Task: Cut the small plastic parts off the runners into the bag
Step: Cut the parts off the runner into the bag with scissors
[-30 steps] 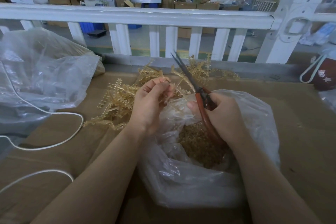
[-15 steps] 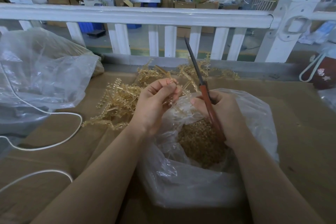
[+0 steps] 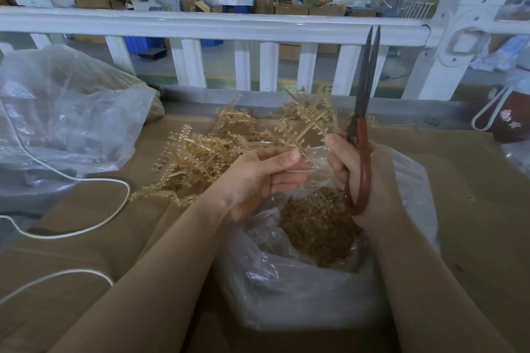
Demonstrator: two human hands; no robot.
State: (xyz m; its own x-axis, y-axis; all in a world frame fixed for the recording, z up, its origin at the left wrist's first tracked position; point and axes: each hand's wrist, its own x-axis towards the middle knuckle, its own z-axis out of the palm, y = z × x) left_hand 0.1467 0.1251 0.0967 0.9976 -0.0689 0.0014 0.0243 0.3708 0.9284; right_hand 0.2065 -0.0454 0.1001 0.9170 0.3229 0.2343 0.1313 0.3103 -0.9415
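The bag [image 3: 329,289] already holds many cut parts [image 3: 318,226], yet a heap of runners [image 3: 200,163] waits while the left hand [image 3: 258,180] pinches one runner [image 3: 311,126] and the right hand [image 3: 364,180] grips nearly closed scissors [image 3: 365,112].

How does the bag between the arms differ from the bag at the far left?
The near bag stands open, with loose cut parts visible inside; the left bag lies slumped and crumpled, its contents unclear. The right hand with scissors is over the near bag; nothing touches the left one. Both are clear plastic.
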